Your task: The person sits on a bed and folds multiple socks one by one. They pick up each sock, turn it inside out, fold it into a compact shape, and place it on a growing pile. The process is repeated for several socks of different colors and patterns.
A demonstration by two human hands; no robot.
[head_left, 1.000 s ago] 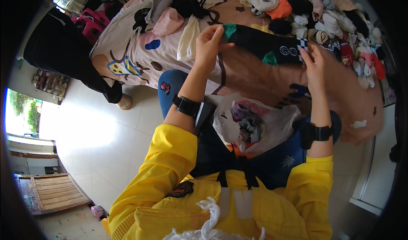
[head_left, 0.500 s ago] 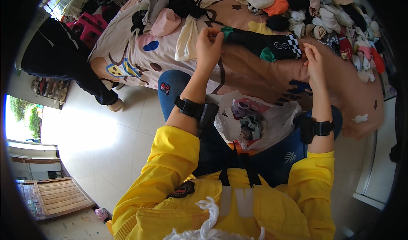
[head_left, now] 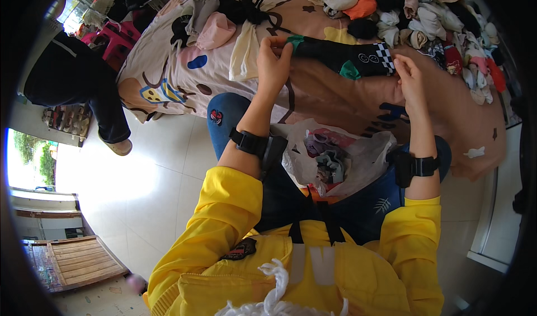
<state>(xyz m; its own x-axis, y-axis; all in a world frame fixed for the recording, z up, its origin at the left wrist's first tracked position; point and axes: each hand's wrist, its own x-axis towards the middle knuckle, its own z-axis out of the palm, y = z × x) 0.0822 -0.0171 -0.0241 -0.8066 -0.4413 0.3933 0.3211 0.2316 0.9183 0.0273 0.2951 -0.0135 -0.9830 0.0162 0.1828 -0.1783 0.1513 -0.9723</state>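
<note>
A black sock (head_left: 324, 53) with green toe and heel and a black-and-white checkered cuff lies stretched sideways over the edge of the patterned bedspread (head_left: 330, 92). At its toe end, my left hand (head_left: 273, 61) pinches the green tip between thumb and fingers. My right hand (head_left: 410, 81) is closed at the cuff end, fingers bent around the checkered edge. Just left of my left hand lies a cream sock (head_left: 244, 56). Between my knees, a white plastic bag (head_left: 296, 159) stands open with several crumpled socks (head_left: 330, 159) inside.
A large heap of socks (head_left: 430, 22) covers the far right of the bed. Farther left lie a pink sock (head_left: 216, 29) and black and grey ones (head_left: 204, 9). A person in dark trousers (head_left: 67, 72) stands at the left, near pink stools (head_left: 114, 42).
The sock and both hands have shifted very slightly left. The person's foot at the left has moved left and nearer. My grip on the sock looks the same.
</note>
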